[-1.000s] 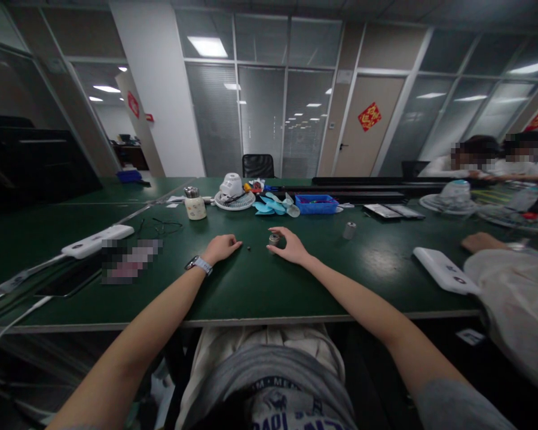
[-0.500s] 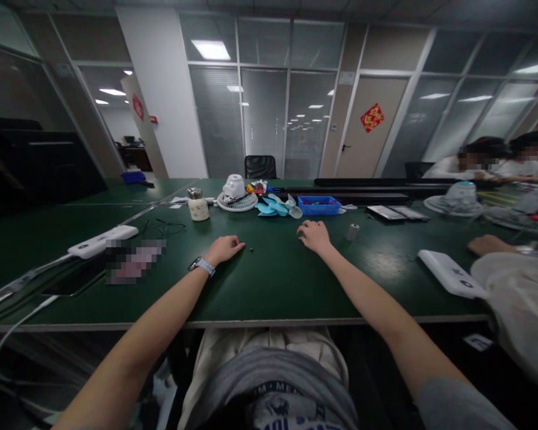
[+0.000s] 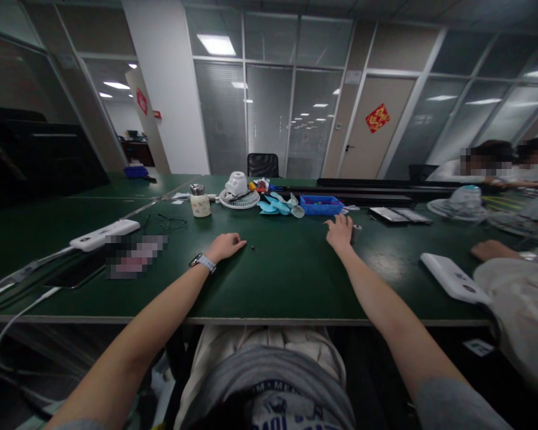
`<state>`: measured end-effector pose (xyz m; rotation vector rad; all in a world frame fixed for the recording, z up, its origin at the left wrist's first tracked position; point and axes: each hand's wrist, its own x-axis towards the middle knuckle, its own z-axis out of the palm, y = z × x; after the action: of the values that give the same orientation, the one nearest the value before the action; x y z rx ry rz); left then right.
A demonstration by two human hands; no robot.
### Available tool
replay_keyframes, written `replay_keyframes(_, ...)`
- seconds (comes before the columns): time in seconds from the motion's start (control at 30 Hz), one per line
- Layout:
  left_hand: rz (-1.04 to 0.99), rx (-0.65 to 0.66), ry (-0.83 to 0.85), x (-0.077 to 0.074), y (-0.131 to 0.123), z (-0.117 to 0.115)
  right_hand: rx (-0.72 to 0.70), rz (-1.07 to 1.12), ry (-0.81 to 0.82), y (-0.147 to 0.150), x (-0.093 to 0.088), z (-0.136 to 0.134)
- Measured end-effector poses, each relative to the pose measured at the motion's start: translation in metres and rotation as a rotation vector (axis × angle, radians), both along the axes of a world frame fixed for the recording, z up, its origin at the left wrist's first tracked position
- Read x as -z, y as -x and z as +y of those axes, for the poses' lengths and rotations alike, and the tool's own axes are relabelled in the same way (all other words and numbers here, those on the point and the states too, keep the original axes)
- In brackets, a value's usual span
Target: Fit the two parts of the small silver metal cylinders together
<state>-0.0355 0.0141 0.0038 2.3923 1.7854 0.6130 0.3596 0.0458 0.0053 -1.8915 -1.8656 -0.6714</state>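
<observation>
My left hand [image 3: 226, 245] rests on the green table [image 3: 278, 280], wearing a watch with a pale band [image 3: 205, 263]. Its fingers are loosely bent, the tips near the tabletop, and I see nothing in them. A tiny dark piece [image 3: 253, 247], too small to name, lies just right of those fingertips. Further right, my right hand [image 3: 339, 233] is over the table with its fingers apart. Beside its right edge stands a small metallic cylinder [image 3: 357, 232], partly hidden by the hand; whether they touch I cannot tell.
Along the back are a cream bottle [image 3: 200, 203], a white fan part [image 3: 238, 194], light blue fan blades [image 3: 275, 205] and a blue tray [image 3: 321, 206]. White power banks [image 3: 452, 279] [image 3: 105, 233] lie at both sides. A co-worker's arm [image 3: 493, 251] reaches in from the right.
My right hand has moved right, from bare tabletop to beside the metallic cylinder, which it now partly covers. My left hand and the tiny dark piece stay put. The view has shifted slightly.
</observation>
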Motion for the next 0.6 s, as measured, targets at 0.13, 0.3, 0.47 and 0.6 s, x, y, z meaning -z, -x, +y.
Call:
replay_keyframes(0.13,0.021,-0.001,-0.003,0.001,0.0,0.001,-0.346,0.093,0.005,0.078,-0.002,-0.024)
replay_keyframes(0.3,0.04,-0.008,-0.005,0.0,-0.001,0.0,-0.782,0.128,0.164,0.178,0.009,-0.048)
replay_keyframes(0.47,0.058,-0.01,-0.004,0.0,-0.002,0.0,-0.821,0.176,0.275,0.198,0.013,-0.05)
replay_keyframes(0.6,0.084,-0.014,0.004,-0.002,-0.002,-0.002,-0.77,0.176,0.25,0.187,0.004,-0.045)
